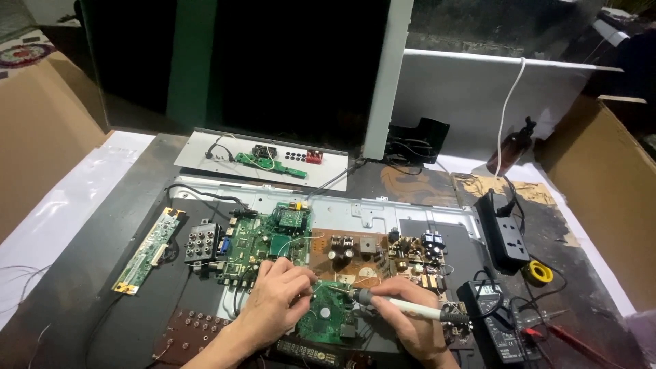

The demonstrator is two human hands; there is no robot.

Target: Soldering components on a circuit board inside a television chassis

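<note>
My right hand (408, 328) grips a white soldering iron (410, 309) with a dark collar, its tip pointing left onto a small green circuit board (326, 321) near the table's front edge. My left hand (273, 304) rests on that board's left side, fingertips pinching a thin wire or solder strand close to the iron's tip. Just behind lie a larger green main board (263, 239) and a brown power board (383, 256) with capacitors and coils, both mounted on a metal chassis plate (369, 208).
A narrow green strip board (147, 249) lies left. At the right are a black power strip (506, 232), a yellow solder spool (540, 272), a multimeter (495, 314) with red probes (570, 342). A brown bottle (509, 147) and cardboard walls (601, 178) stand behind.
</note>
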